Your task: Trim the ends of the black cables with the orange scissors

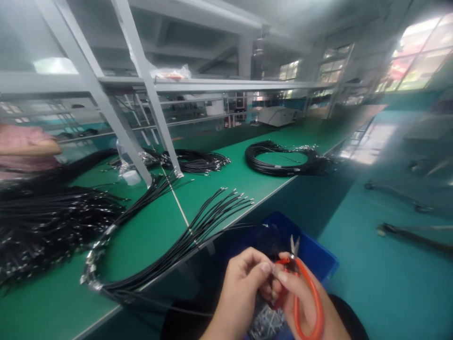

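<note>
My right hand [300,295] is closed around a pair of scissors with orange handles [316,307], their short blades pointing up and slightly apart. The fingertips of my left hand [244,283] are pinched together and meet my right thumb. Whatever small thing lies between them is too hidden to name. Beneath both hands is a heap of small shiny metal pieces [267,321]. A blue bin [327,264] stands just behind the hands. To the left, a bent bundle of black cables [155,269] lies on the green table [141,245], its metal-tipped ends fanned toward the bin.
A coiled cable bundle [276,170] lies farther along the table, with another coil [198,163] by the shelf posts [163,127]. A large cable pile [53,226] covers the left side. Another person's arm [31,148] is beyond it. A white box [276,115] stands at the back.
</note>
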`<state>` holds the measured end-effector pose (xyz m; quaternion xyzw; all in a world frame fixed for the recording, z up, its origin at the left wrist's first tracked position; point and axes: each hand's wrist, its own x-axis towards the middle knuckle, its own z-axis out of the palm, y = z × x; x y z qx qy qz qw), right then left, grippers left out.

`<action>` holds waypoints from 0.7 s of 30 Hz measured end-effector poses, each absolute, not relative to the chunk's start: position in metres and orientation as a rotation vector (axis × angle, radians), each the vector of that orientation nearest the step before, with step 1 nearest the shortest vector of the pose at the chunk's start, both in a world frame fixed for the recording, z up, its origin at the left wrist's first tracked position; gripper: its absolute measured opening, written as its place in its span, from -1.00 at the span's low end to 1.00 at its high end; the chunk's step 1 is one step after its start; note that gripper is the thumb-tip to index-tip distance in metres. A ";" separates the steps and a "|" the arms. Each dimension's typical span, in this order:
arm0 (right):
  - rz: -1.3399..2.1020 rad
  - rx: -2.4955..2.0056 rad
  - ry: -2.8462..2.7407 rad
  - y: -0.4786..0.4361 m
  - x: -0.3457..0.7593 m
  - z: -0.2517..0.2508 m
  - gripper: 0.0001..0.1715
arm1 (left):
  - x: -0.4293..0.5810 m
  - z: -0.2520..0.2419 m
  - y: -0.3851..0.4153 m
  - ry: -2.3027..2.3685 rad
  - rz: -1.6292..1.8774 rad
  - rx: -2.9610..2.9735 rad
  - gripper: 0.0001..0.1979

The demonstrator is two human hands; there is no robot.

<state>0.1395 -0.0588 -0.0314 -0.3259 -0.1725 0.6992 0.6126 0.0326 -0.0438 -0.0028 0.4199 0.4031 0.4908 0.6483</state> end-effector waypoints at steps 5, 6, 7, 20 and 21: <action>1.637 -0.760 -0.359 -0.065 0.139 -0.011 -0.84 | 0.034 0.003 -0.047 0.916 1.080 1.025 -0.85; 1.633 -0.756 -0.363 -0.065 0.139 -0.009 -0.87 | 0.034 0.003 -0.047 0.907 1.076 1.031 -0.85; 1.636 -0.744 -0.364 -0.065 0.139 -0.008 -0.90 | 0.033 0.002 -0.046 0.889 1.076 1.023 -0.86; 1.685 -0.667 -0.244 -0.058 0.137 -0.013 -0.85 | 0.018 -0.004 -0.042 1.248 1.200 1.501 -0.91; 1.687 -0.677 -0.224 -0.058 0.137 -0.013 -0.85 | 0.018 -0.002 -0.044 1.307 1.238 1.655 -0.86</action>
